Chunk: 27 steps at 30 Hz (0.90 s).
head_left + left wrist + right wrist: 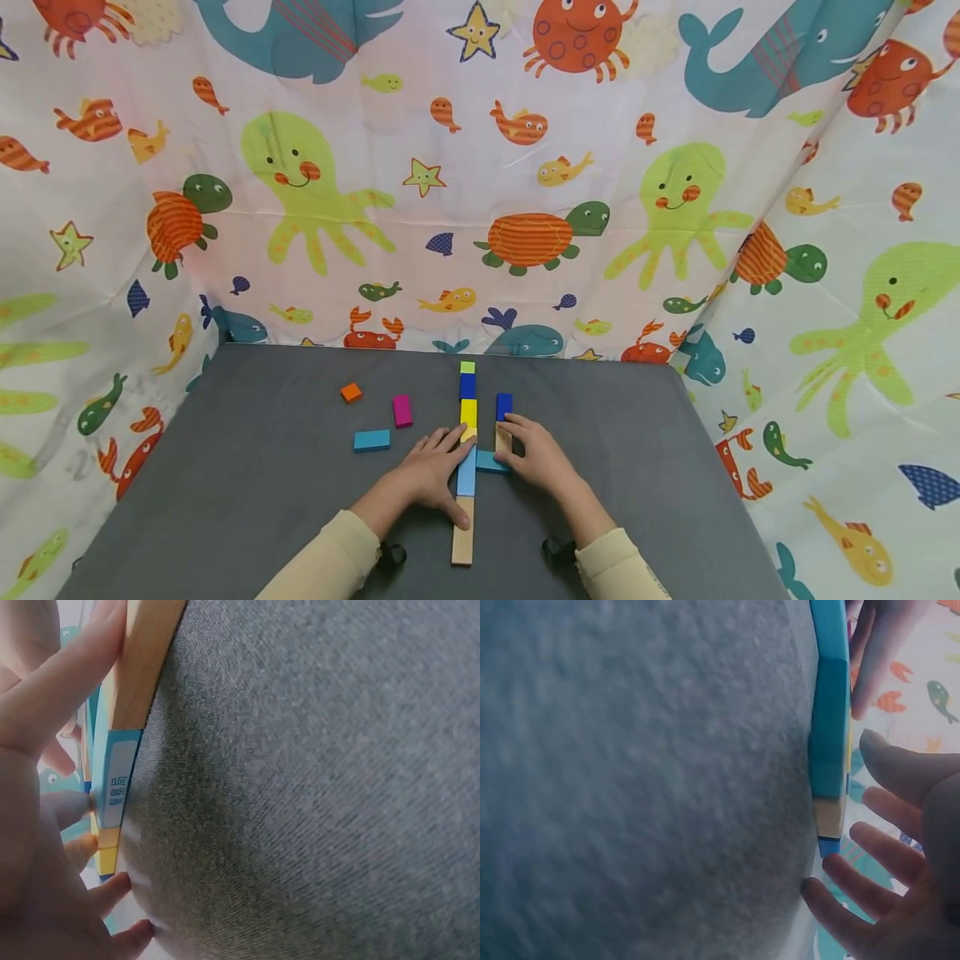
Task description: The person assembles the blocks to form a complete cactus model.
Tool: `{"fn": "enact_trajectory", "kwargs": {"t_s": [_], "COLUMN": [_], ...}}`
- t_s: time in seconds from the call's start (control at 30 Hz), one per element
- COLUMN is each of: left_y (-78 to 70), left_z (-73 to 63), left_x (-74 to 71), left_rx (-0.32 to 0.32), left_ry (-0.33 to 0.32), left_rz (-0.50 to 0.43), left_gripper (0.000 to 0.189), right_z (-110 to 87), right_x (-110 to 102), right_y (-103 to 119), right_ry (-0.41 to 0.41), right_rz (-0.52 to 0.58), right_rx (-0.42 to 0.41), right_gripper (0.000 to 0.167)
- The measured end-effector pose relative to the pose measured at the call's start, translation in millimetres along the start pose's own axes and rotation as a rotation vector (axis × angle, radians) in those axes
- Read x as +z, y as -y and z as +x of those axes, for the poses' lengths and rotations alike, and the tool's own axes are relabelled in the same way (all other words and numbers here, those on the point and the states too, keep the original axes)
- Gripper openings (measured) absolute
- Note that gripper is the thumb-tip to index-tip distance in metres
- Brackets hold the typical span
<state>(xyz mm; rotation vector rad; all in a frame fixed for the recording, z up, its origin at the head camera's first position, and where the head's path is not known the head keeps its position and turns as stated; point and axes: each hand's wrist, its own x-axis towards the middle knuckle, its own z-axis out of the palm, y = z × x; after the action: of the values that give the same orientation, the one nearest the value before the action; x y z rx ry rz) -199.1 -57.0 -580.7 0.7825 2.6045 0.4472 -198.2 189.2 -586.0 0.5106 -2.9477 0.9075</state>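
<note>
A straight column of blocks runs away from the person: plain wood, light blue, a small wood piece, yellow, dark blue and green at the far end. My left hand spreads over its left side, thumb on the near wood block and fingertips by the small wood piece and yellow block. A teal block juts right from the column; beyond it lie another wood block and a dark blue block. My right hand touches these with extended fingers, its thumb beside the wood block.
Left of the column lie loose blocks: orange, magenta and blue. The grey tabletop meets a printed sea-animal curtain behind and at both sides.
</note>
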Motion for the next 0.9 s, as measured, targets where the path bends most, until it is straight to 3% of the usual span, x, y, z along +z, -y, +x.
{"fn": "enact_trajectory", "kwargs": {"t_s": [0.23, 0.4, 0.63, 0.77, 0.9], "left_y": [4.4, 17.7, 52.4, 72.2, 87.8], "left_z": [-3.7, -11.5, -30.6, -42.4, -51.0], "left_x": [1.2, -1.2, -12.2, -21.9, -29.5], "left_rx": [0.025, -0.014, -0.056, -0.156, -0.3], "left_ry": [-0.054, -0.2, -0.426, -0.515, -0.454], "left_rz": [-0.101, -0.162, -0.143, -0.074, -0.03], "left_gripper": [0.125, 0.11, 0.079, 0.063, 0.049], "right_z": [-4.1, -6.2, -8.9, -8.6, -7.5], "right_x": [8, 10, 11, 9, 4], "right_y": [-3, -2, 0, 0, 0], "right_ry": [0.011, 0.022, 0.025, 0.022, 0.02], "right_rz": [-0.022, -0.03, -0.019, -0.012, -0.01], "right_rx": [0.004, 0.022, 0.046, 0.034, 0.027], "right_gripper": [0.053, 0.053, 0.054, 0.054, 0.053]}}
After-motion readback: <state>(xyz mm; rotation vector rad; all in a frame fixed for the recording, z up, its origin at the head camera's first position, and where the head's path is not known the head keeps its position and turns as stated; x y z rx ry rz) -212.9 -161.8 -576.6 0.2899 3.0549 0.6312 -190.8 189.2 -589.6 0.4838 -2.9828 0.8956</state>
